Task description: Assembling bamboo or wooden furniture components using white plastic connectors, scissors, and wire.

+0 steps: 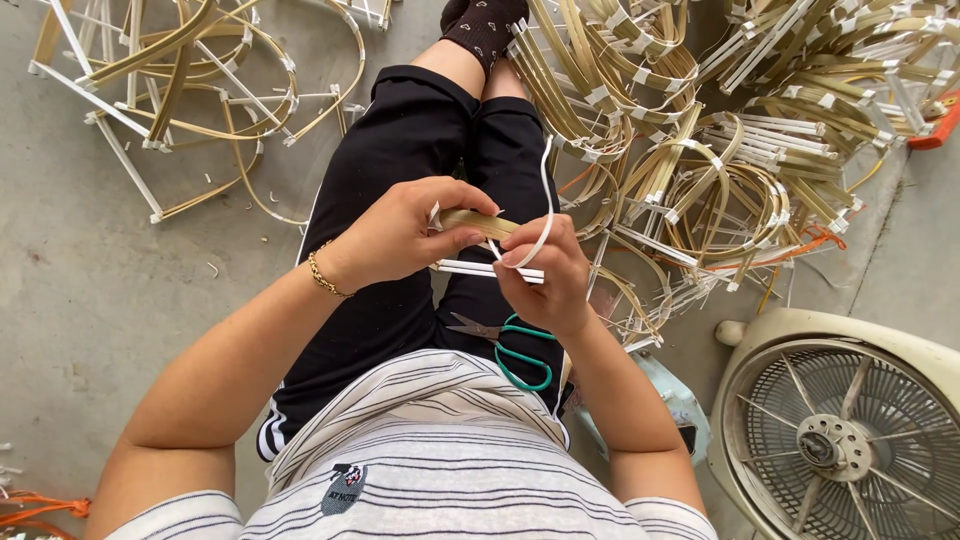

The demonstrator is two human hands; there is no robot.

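My left hand (pixel 400 230) grips a small bundle of tan bamboo strips (pixel 478 222) with white sticks (pixel 480 268) under it, held above my lap. My right hand (pixel 545 275) pinches a thin white strip (pixel 546 205) that curves up and loops around the end of the bundle. A gold bracelet (pixel 325 275) sits on my left wrist. Scissors with green handles (pixel 515 350) lie on my lap just below my right hand. I sit on the floor in black trousers (pixel 400 150) and a striped shirt.
A large heap of bound bamboo-and-white-stick pieces (pixel 740 130) lies to the right of my legs. A smaller pile (pixel 180 90) lies at upper left on the concrete floor. A cream fan (pixel 850 430) lies at lower right. Orange cord (pixel 40 508) shows at lower left.
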